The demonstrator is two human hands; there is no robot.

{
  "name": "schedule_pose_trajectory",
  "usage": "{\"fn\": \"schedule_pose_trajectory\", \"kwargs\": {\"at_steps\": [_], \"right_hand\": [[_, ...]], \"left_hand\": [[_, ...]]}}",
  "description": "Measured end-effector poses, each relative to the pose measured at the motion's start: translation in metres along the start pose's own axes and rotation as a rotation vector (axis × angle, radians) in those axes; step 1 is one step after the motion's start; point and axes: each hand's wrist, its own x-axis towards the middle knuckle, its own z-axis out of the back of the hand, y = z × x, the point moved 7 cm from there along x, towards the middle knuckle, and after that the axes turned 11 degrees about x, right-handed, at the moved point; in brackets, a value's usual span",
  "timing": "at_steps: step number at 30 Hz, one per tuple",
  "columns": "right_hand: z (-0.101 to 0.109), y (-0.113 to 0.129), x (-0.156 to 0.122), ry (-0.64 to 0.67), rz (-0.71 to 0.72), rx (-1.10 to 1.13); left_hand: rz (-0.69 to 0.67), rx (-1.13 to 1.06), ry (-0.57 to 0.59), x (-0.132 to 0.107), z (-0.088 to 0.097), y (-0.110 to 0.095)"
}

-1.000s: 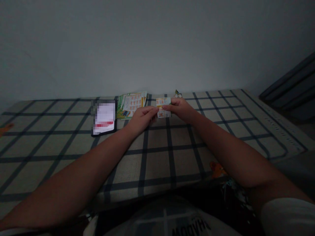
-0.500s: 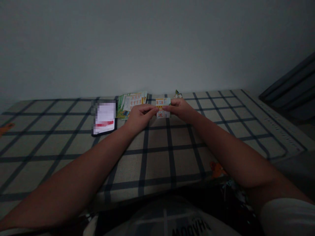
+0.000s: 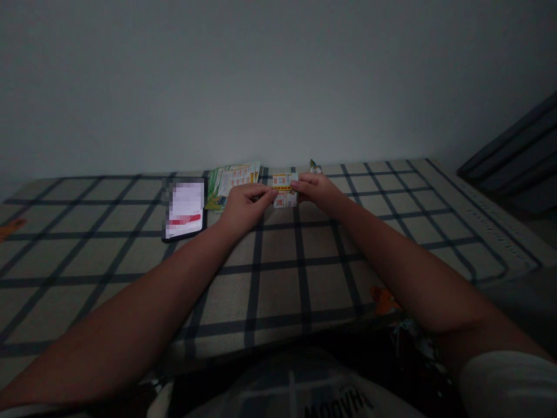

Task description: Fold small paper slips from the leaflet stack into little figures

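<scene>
- Broadly, the pale wall [image 3: 278, 81] fills the upper half, dim and plain; such low light could make fine print or a crease easy to misjudge.
- Below it stretches the table [image 3: 226, 290] under a checked cloth; any ruck in that fabric might catch a paper's edge.
- Both bare forearms reach across from the near side, the left one passing just beside the device, so a careless sweep of it could knock that aside.
- Left of the hands lies the device [image 3: 187, 203] with its lit screen, part of which is blocked out.
- Right next to it sits a fanned pile of printed sheets [image 3: 230, 180], near the wall; the left hand's knuckles stand in front of it, and a backward nudge could spread the loose layers.
- The left hand [image 3: 243, 206] pinches the left edge of a piece of paper between thumb and forefinger.
- The right hand [image 3: 319, 186] grips the opposite edge, thumb on the printed face.
- Between them is that small printed paper [image 3: 285, 200]; uneven pulling might tear or skew it, and a loose pinch might drop it.
- Smallest, a colourful scrap [image 3: 315, 166] rests behind the right hand, too small to identify.
</scene>
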Motion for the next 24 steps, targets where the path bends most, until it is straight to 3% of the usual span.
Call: {"fn": "schedule_pose_trajectory", "kwargs": {"at_steps": [12,24], "right_hand": [[0.0,0.013,-0.002,-0.032,0.107,-0.216],[-0.001,0.021,-0.005,-0.062,0.118,-0.117]], "left_hand": [[0.068,-0.026,-0.015,-0.001,-0.004,0.006],[0.106,-0.219,0.009,0.002,-0.012,0.015]]}}
